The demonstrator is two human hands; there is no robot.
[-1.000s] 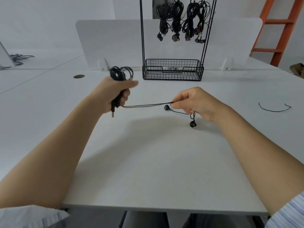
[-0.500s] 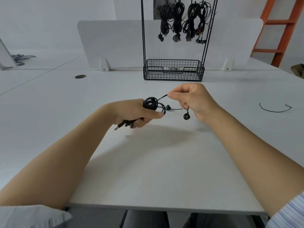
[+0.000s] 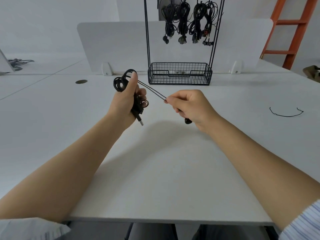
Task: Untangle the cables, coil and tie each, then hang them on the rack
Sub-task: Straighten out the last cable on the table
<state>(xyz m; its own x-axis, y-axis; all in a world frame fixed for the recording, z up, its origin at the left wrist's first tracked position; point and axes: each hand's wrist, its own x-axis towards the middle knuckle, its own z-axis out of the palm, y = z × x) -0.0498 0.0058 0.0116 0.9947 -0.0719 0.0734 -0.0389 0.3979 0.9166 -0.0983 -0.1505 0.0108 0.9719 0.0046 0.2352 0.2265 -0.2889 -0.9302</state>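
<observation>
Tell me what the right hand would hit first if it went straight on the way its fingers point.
Probably the left hand, which grips the coiled cable: the right hand has its fingers pointing leftward along the two strands toward it. Depth is unclear.

The table is smooth, matt white, and the divider at 11 o'clock has the same matt white finish. The cable has a black sheath, plastic in look with slight sheen, and its plug tip is bright bare metal; the basket at 12 o'clock is matt black metal wire. The ladder at 2 o'clock bears orange paint, and the sleeve at 4 o'clock is striped cloth.
</observation>
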